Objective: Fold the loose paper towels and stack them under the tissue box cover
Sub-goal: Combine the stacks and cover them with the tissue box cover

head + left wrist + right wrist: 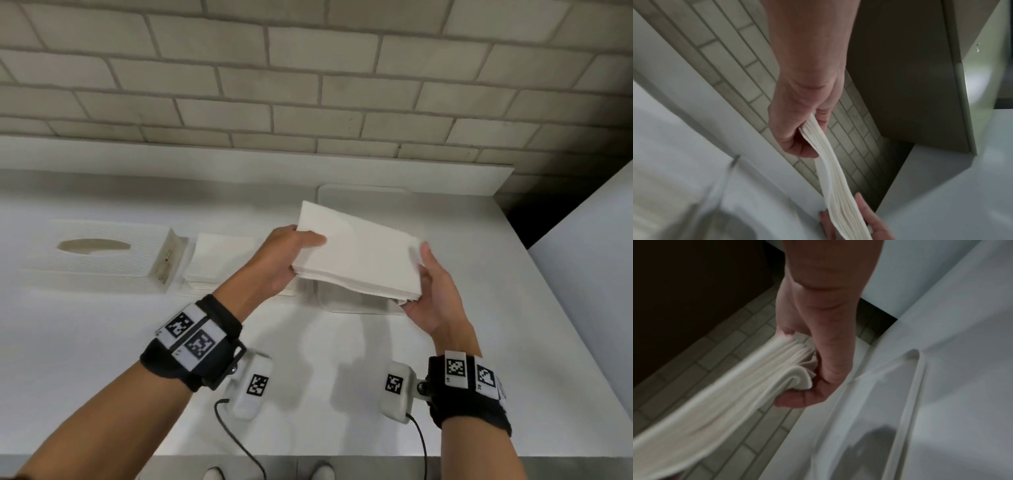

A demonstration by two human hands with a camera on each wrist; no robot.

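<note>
1. A pale brick wall [308,85] stands behind.
2. A white counter [102,342] runs along its foot, with a low raised ledge [137,154] at the back.
3. A white panel [589,257] stands at the right, with a dark gap beside it.

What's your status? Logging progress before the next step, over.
Left hand and right hand both grip the paper towel stack, lifted above the white tray. Tissue box cover sits left, unlifted. Nothing in the way.
</note>
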